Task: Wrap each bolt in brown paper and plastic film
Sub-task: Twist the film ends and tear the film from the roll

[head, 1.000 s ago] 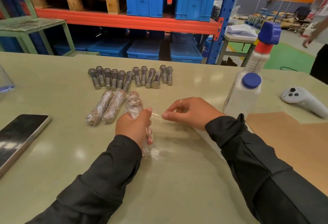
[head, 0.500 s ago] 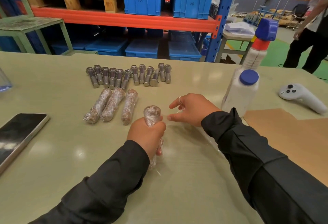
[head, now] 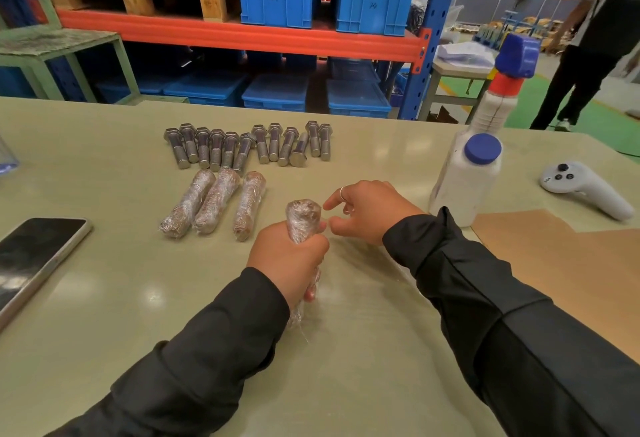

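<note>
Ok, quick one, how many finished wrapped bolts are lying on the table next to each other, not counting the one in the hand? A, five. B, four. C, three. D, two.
C: three wrapped bolts lie side by side on the table just in front of the bare bolts, while the left hand grips a fourth wrapped bolt upright.
</note>
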### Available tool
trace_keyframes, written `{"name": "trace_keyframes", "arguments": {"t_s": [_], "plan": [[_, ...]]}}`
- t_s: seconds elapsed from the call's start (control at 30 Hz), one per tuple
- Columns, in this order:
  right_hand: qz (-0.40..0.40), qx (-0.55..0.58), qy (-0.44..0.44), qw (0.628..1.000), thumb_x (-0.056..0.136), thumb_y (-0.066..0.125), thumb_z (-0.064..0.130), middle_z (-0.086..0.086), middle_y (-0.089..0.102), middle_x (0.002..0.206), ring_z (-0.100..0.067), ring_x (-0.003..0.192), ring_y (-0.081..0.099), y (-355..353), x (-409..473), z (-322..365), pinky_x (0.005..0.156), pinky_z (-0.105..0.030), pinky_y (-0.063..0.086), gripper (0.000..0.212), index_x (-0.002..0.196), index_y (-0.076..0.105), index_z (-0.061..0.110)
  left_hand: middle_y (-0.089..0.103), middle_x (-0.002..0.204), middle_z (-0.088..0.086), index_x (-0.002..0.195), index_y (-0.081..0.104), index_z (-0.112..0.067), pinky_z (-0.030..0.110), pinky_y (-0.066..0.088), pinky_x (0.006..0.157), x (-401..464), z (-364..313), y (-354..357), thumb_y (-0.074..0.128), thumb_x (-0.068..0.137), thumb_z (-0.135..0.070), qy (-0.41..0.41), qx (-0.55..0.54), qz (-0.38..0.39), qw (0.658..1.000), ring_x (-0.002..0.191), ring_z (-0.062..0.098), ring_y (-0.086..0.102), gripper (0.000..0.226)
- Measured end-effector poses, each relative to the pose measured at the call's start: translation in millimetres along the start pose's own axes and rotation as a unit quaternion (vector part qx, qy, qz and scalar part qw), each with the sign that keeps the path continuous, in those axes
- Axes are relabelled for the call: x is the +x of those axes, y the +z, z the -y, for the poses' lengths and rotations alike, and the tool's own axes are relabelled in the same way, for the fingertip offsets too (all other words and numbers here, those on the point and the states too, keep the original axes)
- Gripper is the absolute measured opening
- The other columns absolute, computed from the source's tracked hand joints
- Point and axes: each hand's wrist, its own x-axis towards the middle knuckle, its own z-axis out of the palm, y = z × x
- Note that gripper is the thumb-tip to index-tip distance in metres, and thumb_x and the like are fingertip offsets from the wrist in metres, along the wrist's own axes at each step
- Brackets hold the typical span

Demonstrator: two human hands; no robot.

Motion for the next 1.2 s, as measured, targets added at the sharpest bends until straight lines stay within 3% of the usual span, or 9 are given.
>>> {"name": "trace_keyframes", "arguments": {"t_s": [0.17, 0.4, 0.5, 0.63, 0.73, 0.83, 0.97, 1.2], "plan": [[-0.01, 0.014, -0.009, 1.0, 0.087, 0.055, 0.028, 0.013, 0.041, 0.059, -0.007, 0.061, 0.041, 1, 2, 1, 0.08, -0.025, 0.028, 0.024, 0.108, 0.066, 0.026, 0.04, 0.048, 0.001, 0.082, 0.063, -0.026, 0.019, 0.033, 0.035, -2, -7, -1, 0.051, 0.082, -0.004, 0.019, 0.011, -0.006, 1.0, 0.03, 0.014, 0.035, 0.025], [-0.019, 0.013, -0.028, 0.999, 0.089, 0.049, 0.02, 0.01, 0.042, 0.056, -0.008, 0.057, 0.04, 2, 0, 5, 0.081, -0.027, 0.026, 0.023, 0.097, 0.068, 0.03, 0.038, 0.049, 0.006, 0.076, 0.062, -0.014, 0.02, 0.032, 0.035, -2, -11, -2, 0.051, 0.081, -0.003, 0.031, 0.032, -0.004, 0.999, 0.028, 0.015, 0.033, 0.016], [-0.012, 0.011, -0.034, 0.999, 0.089, 0.046, 0.015, 0.01, 0.048, 0.068, -0.013, 0.07, 0.043, 1, 0, 4, 0.088, -0.03, 0.026, 0.028, 0.098, 0.067, 0.03, 0.038, 0.05, 0.005, 0.076, 0.062, -0.02, 0.02, 0.032, 0.035, -4, -12, -1, 0.051, 0.08, -0.002, 0.031, 0.03, -0.011, 0.999, 0.028, 0.015, 0.033, 0.022], [-0.007, -0.009, -0.056, 0.998, 0.089, 0.045, 0.01, 0.008, 0.04, 0.084, -0.015, 0.079, 0.046, 3, 1, 3, 0.086, -0.032, 0.028, 0.029, 0.093, 0.068, 0.028, 0.037, 0.048, 0.003, 0.078, 0.062, -0.02, 0.019, 0.031, 0.035, -8, -18, -2, 0.049, 0.081, 0.0, 0.028, 0.022, -0.002, 0.999, 0.029, 0.014, 0.032, 0.023], [-0.016, -0.05, 0.004, 0.999, 0.087, 0.043, -0.004, -0.001, 0.043, 0.097, -0.026, 0.094, 0.054, -5, 5, -14, 0.086, -0.032, 0.038, 0.035, 0.087, 0.067, 0.022, 0.038, 0.04, -0.002, 0.077, 0.067, -0.021, 0.018, 0.031, 0.033, -25, -20, 4, 0.054, 0.079, -0.004, 0.05, -0.002, 0.033, 0.998, 0.029, 0.012, 0.033, 0.022], [-0.01, -0.027, 0.022, 0.999, 0.091, 0.036, -0.002, -0.006, 0.05, 0.112, -0.027, 0.104, 0.053, -6, 8, -16, 0.092, -0.034, 0.04, 0.041, 0.108, 0.064, 0.023, 0.038, 0.039, -0.005, 0.08, 0.066, -0.018, 0.018, 0.031, 0.032, -25, -21, 3, 0.053, 0.081, -0.001, 0.059, -0.016, 0.024, 0.998, 0.03, 0.012, 0.033, 0.022], [0.011, -0.031, 0.021, 0.999, 0.098, 0.027, 0.011, -0.003, 0.057, 0.12, -0.023, 0.109, 0.053, -1, 8, -11, 0.098, -0.037, 0.036, 0.043, 0.131, 0.045, 0.031, 0.034, 0.039, -0.005, 0.086, 0.062, -0.01, 0.018, 0.03, 0.033, -18, -25, -7, 0.045, 0.086, 0.003, 0.048, -0.06, 0.022, 0.997, 0.029, 0.012, 0.031, 0.022], [0.001, -0.049, 0.01, 0.999, 0.102, 0.021, 0.024, -0.001, 0.059, 0.124, -0.024, 0.115, 0.051, 3, 7, -7, 0.098, -0.038, 0.028, 0.037, 0.135, 0.038, 0.029, 0.031, 0.043, -0.001, 0.087, 0.062, -0.005, 0.017, 0.029, 0.03, -27, -38, -14, 0.054, 0.076, -0.003, 0.06, -0.141, 0.077, 0.985, 0.028, 0.011, 0.028, 0.013]]}}
